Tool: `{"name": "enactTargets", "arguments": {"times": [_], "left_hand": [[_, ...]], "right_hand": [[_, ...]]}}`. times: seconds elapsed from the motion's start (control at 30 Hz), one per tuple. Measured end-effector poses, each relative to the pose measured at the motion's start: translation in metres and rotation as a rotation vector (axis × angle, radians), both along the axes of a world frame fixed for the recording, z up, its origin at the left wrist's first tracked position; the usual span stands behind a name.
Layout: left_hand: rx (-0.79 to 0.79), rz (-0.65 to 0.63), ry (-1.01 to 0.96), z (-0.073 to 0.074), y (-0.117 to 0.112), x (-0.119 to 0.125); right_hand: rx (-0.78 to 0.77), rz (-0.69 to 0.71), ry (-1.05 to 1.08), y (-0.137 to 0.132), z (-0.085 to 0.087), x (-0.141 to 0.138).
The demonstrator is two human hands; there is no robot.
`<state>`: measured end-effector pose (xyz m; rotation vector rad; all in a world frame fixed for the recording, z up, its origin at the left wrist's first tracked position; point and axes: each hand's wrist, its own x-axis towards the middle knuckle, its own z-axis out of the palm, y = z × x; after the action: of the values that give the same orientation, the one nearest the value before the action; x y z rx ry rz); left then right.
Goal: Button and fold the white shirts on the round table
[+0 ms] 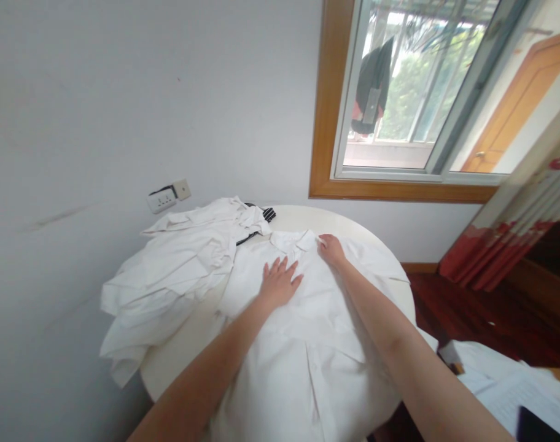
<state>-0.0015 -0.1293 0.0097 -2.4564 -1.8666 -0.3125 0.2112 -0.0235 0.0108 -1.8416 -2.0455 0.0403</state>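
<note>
A white collared shirt lies spread over a round white table, its collar toward the wall and its lower part hanging over the near edge. My left hand rests flat on the upper front of the shirt, below the collar, with fingers spread and nothing held. Just right of the collar, my right hand has its fingers curled closed on the cloth by the shoulder. The fabric under my right forearm is partly hidden.
A heap of white garments covers the table's left side and droops over its edge. Behind it lies a black-and-white striped item. The table rim nearly meets the wall, below a socket. Papers lie at lower right.
</note>
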Motion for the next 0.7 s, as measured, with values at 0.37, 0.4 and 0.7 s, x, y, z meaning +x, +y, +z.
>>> {"name": "enactTargets", "arguments": {"times": [0.37,0.4,0.7], "left_hand": [[0.006,-0.005,-0.017,-0.007,-0.007,-0.003],[0.007,-0.008,-0.018,-0.007,-0.007,-0.003],[0.016,-0.015,-0.019,-0.009,-0.007,-0.004]], "right_hand": [[-0.226,-0.213,-0.203,-0.010,-0.011,0.130],[-0.223,-0.207,-0.211,-0.009,-0.012,0.135],[-0.161,-0.162,-0.223,-0.002,-0.014,0.174]]}}
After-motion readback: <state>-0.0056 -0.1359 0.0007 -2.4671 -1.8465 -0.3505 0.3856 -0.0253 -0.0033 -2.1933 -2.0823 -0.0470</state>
